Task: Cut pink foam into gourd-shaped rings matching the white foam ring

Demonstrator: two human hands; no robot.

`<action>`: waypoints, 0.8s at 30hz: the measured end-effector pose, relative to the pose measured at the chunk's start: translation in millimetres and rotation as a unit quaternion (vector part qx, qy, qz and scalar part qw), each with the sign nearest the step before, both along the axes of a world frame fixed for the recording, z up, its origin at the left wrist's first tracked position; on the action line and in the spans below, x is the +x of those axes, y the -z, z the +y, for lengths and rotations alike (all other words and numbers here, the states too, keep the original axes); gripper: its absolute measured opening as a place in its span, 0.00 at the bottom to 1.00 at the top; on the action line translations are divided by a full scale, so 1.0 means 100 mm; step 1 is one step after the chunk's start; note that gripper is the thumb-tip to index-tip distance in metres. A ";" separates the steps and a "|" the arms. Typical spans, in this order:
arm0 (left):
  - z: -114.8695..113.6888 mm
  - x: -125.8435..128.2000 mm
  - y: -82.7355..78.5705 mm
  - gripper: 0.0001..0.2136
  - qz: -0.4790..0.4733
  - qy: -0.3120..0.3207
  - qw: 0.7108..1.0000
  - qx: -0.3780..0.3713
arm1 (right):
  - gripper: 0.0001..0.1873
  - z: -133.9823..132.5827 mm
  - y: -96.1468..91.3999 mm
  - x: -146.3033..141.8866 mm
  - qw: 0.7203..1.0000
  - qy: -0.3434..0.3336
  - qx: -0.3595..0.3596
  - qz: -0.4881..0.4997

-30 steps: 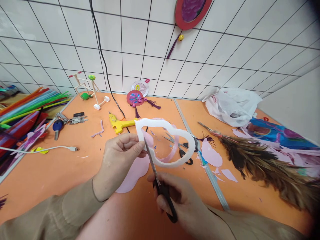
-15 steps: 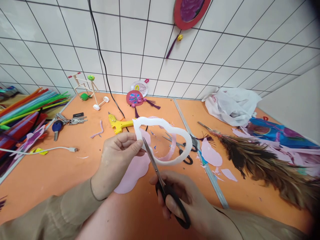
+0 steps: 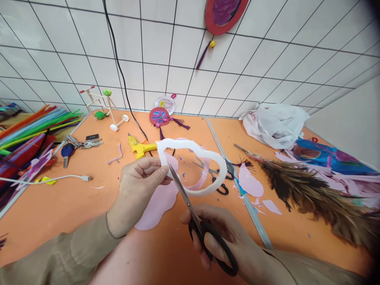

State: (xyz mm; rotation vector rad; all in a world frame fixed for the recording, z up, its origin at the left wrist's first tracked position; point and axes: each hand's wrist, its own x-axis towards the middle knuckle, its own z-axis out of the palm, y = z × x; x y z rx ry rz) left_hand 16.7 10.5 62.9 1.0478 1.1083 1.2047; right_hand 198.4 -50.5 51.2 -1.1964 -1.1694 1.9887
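Observation:
My left hand (image 3: 139,186) pinches the left edge of a white cloud-shaped foam frame (image 3: 192,152) and holds it above the orange table (image 3: 59,206). Black-handled scissors (image 3: 204,233) are gripped in my right hand (image 3: 225,241), their blade tips meeting the frame's edge right beside my left fingertips. A pink cloud-shaped cutout (image 3: 157,204) lies on the table under my left hand, and a thin pink strip curls below the frame.
A yellow glue gun (image 3: 139,147) with a black cord, keys (image 3: 77,144), a white cable (image 3: 59,178) and coloured pipe cleaners (image 3: 32,128) lie left. A second pair of scissors (image 3: 216,178), pink scraps, a feather duster (image 3: 311,194) and a plastic bag (image 3: 273,124) lie right.
My right hand has drawn the scissors back toward me and to the right; the handles have opened somewhat. The frame and my left hand shifted slightly left.

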 end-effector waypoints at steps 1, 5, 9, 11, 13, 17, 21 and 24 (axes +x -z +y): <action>0.00 0.00 0.00 0.03 0.000 0.001 1.000 0.001 | 0.33 0.00 0.00 0.01 1.000 0.000 -0.004 0.003; 0.01 -0.01 0.01 0.03 0.005 0.005 1.000 -0.001 | 0.34 -0.01 0.01 0.03 1.000 0.008 -0.011 0.014; 0.01 0.00 0.01 0.03 0.003 0.007 1.000 -0.001 | 0.36 -0.01 0.04 0.05 1.000 0.007 -0.008 0.026; 0.01 0.00 0.01 0.03 0.001 0.009 1.000 -0.002 | 0.37 -0.02 0.04 0.05 1.000 0.009 -0.003 0.027; 0.01 0.00 0.00 0.03 -0.002 0.010 1.000 -0.004 | 0.37 -0.03 0.04 0.04 1.000 0.010 -0.004 0.023; 0.01 0.01 0.00 0.03 -0.010 0.019 1.000 -0.003 | 0.41 -0.02 0.01 0.03 1.000 0.003 -0.004 0.001; 0.00 0.02 0.02 0.04 -0.008 0.030 0.999 -0.007 | 0.40 0.00 0.02 0.06 0.999 -0.016 0.037 -0.002; 0.00 0.01 0.03 0.05 -0.009 0.041 0.999 -0.007 | 0.37 0.01 0.03 0.08 0.997 -0.031 0.077 0.011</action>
